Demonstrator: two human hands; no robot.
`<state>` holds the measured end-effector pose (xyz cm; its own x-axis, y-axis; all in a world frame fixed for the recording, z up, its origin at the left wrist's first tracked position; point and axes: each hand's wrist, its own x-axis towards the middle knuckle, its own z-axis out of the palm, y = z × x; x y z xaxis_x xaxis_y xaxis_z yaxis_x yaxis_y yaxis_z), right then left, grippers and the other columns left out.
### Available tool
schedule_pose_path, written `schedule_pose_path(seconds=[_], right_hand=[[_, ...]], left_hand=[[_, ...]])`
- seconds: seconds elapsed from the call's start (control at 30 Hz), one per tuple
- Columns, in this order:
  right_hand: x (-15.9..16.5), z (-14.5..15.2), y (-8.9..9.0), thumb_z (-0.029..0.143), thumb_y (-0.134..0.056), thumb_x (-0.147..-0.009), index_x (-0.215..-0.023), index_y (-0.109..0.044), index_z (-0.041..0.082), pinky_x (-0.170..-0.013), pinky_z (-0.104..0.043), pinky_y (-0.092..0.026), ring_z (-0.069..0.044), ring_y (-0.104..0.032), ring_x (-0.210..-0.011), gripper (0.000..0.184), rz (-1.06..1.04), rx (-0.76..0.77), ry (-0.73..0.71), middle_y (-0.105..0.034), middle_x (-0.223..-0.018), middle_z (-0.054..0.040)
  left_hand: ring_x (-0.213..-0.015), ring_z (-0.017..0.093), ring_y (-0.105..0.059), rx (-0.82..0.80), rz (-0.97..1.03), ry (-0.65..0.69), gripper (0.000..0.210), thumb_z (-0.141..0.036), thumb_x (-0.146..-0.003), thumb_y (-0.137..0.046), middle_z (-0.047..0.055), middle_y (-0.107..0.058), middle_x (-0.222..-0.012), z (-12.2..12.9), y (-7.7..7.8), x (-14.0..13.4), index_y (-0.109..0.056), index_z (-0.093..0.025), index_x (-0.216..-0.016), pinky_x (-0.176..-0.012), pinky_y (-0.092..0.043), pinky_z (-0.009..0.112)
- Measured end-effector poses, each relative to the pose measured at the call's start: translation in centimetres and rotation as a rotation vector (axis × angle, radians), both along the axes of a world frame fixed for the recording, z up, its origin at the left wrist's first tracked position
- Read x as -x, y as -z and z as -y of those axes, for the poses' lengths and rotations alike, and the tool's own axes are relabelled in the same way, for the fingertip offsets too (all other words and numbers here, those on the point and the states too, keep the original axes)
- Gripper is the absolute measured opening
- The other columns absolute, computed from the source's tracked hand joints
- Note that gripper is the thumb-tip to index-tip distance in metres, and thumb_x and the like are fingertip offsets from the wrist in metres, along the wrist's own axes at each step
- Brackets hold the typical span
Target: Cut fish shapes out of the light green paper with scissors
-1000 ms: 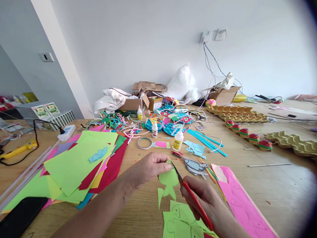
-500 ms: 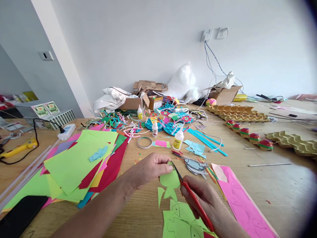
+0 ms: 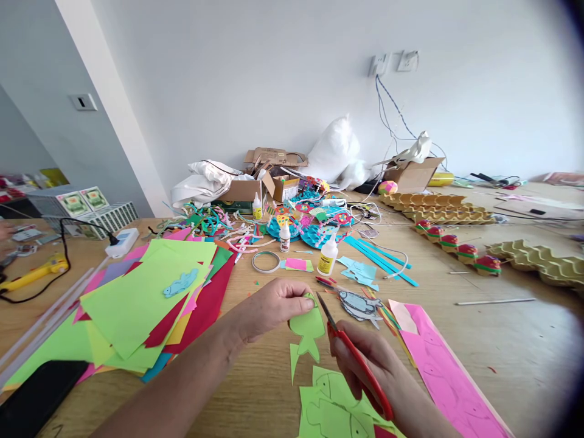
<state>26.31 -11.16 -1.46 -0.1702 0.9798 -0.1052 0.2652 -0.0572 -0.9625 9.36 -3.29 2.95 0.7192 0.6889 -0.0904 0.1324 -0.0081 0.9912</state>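
Ideally, the left hand [image 3: 283, 300] is turning the fish [image 3: 306, 325] toward the scissors [image 3: 367, 370], so the blades are following its outline smoothly. Over the tabletop [image 3: 255, 377], that hand is pinching the fish's head end, tail pointing nearer the body, while the right hand [image 3: 369, 353] is gripping the red handles, blades angling forward and leftward just beside the paper.

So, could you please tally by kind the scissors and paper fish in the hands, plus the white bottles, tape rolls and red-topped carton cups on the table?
Scissors in right hand: 1
Green paper fish in left hand: 1
White bottles: 3
Tape roll: 1
Red-topped carton cups: 4
Total: 10
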Motion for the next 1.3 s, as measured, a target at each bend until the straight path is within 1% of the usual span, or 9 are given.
schedule_pose_path(seconds=[0.13, 0.23, 0.3, 0.47, 0.63, 0.8, 0.93, 1.07, 1.3], right_hand=[[-0.2, -0.4, -0.2, 0.050, -0.048, -0.080, -0.062, -0.044, 0.021, -0.043, -0.021, -0.030, -0.010, -0.037, -0.044, 0.035, -0.098, -0.080, 0.041, -0.043, -0.047, 0.0061], [-0.1, -0.6, -0.1, 0.041, -0.065, -0.070, -0.074, -0.051, 0.020, -0.050, -0.020, -0.036, -0.011, -0.045, -0.056, 0.026, -0.202, -0.130, 0.098, -0.052, -0.064, 0.0039], [0.2, -0.6, 0.2, 0.035, -0.070, -0.067, -0.081, -0.052, 0.020, -0.053, -0.020, -0.038, -0.011, -0.048, -0.061, 0.027, -0.268, -0.119, 0.138, -0.054, -0.069, 0.0039], [0.5, -0.6, 0.6, 0.027, -0.069, -0.067, -0.075, -0.049, 0.021, -0.047, -0.019, -0.037, -0.009, -0.044, -0.051, 0.022, -0.321, -0.123, 0.221, -0.050, -0.058, 0.0073], [-0.1, -0.9, 0.2, 0.025, -0.067, -0.069, -0.076, -0.048, 0.022, -0.043, -0.020, -0.036, -0.009, -0.044, -0.049, 0.020, -0.331, -0.209, 0.361, -0.056, -0.065, 0.0048], [-0.4, -0.9, -0.2, 0.026, -0.067, -0.071, -0.080, -0.049, 0.022, -0.043, -0.021, -0.038, -0.011, -0.049, -0.053, 0.021, -0.347, -0.294, 0.482, -0.056, -0.069, 0.0032], [-0.5, -0.9, -0.2, 0.028, -0.069, -0.068, -0.079, -0.050, 0.022, -0.050, -0.024, -0.043, -0.014, -0.053, -0.059, 0.023, -0.306, -0.310, 0.485, -0.058, -0.070, 0.0010], [-0.6, -0.9, 0.0, 0.030, -0.070, -0.067, -0.077, -0.052, 0.021, -0.049, -0.024, -0.044, -0.014, -0.053, -0.058, 0.022, -0.249, -0.342, 0.486, -0.058, -0.068, 0.0012], [-0.4, -0.9, 0.5, 0.030, -0.072, -0.065, -0.082, -0.052, 0.022, -0.052, -0.024, -0.044, -0.015, -0.058, -0.060, 0.028, -0.307, -0.240, 0.469, -0.056, -0.066, 0.0036]], left_hand=[[-0.056, 0.008, -0.041, 0.013, 0.037, -0.055, 0.018, -0.032, -0.075, -0.051, -0.004, -0.046, -0.060, 0.1, 0.3, -0.4, -0.048, -0.016, -0.066, -0.054, -0.032, 0.022], [-0.055, 0.008, -0.042, 0.010, 0.065, -0.079, 0.015, -0.030, -0.073, -0.052, -0.004, -0.047, -0.061, 0.3, 0.6, -0.9, -0.049, -0.016, -0.068, -0.053, -0.033, 0.022], [-0.055, 0.008, -0.041, 0.001, 0.078, -0.093, 0.012, -0.027, -0.073, -0.052, -0.004, -0.046, -0.061, 0.5, 0.8, -1.2, -0.050, -0.016, -0.069, -0.052, -0.032, 0.021], [-0.055, 0.008, -0.045, 0.038, 0.071, -0.094, 0.010, -0.025, -0.071, -0.053, -0.004, -0.049, -0.061, 0.8, 1.0, -1.6, -0.049, -0.017, -0.072, -0.054, -0.035, 0.022], [-0.055, 0.008, -0.046, 0.012, 0.016, -0.130, 0.011, -0.025, -0.070, -0.055, -0.004, -0.049, -0.060, 0.6, 1.0, -1.4, -0.049, -0.017, -0.073, -0.056, -0.037, 0.022], [-0.059, 0.008, -0.044, 0.023, -0.025, -0.051, 0.010, -0.023, -0.070, -0.058, -0.004, -0.048, -0.065, 0.8, 1.0, -1.6, -0.050, -0.016, -0.071, -0.056, -0.035, 0.021], [-0.060, 0.008, -0.042, 0.017, -0.047, -0.012, 0.008, -0.021, -0.069, -0.056, -0.004, -0.046, -0.065, 0.9, 1.2, -1.9, -0.050, -0.015, -0.069, -0.056, -0.032, 0.023], [-0.059, 0.008, -0.038, -0.040, -0.069, -0.085, 0.011, -0.022, -0.069, -0.054, -0.005, -0.041, -0.062, 0.8, 1.1, -1.8, -0.046, -0.017, -0.065, -0.055, -0.028, 0.023], [-0.059, 0.008, -0.037, -0.033, -0.021, -0.097, 0.009, -0.020, -0.071, -0.051, -0.006, -0.039, -0.063, 1.1, 0.9, -2.0, -0.043, -0.017, -0.068, -0.054, -0.028, 0.022]])
